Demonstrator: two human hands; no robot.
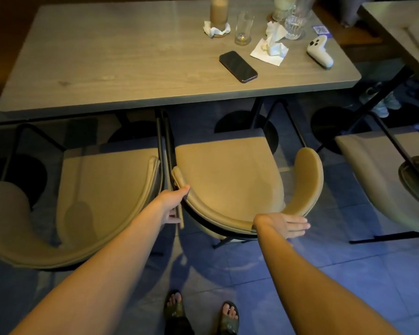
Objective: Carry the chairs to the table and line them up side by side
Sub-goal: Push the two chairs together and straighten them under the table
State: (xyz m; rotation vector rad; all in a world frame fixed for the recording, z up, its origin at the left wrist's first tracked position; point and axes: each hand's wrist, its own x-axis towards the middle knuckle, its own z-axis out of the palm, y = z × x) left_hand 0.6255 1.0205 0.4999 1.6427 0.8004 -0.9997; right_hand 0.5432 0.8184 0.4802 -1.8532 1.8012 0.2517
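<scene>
Two tan padded chairs with curved backs and black metal legs stand side by side at the near edge of a grey wooden table [121, 68]. The left chair [102, 189] and the middle chair [228, 175] almost touch, their seats partly under the tabletop. My left hand [173, 206] grips the left end of the middle chair's backrest, in the narrow gap between the two chairs. My right hand [284, 224] lies flat with fingers extended against the rear right of that same backrest.
A third tan chair [382, 172] stands at the right, by a second table [402, 37]. On the near table lie a black phone [238, 66], glasses [244, 27], crumpled napkins [272, 45] and a white controller [321, 52]. Round black table bases rest on blue floor tiles. My sandalled feet are below.
</scene>
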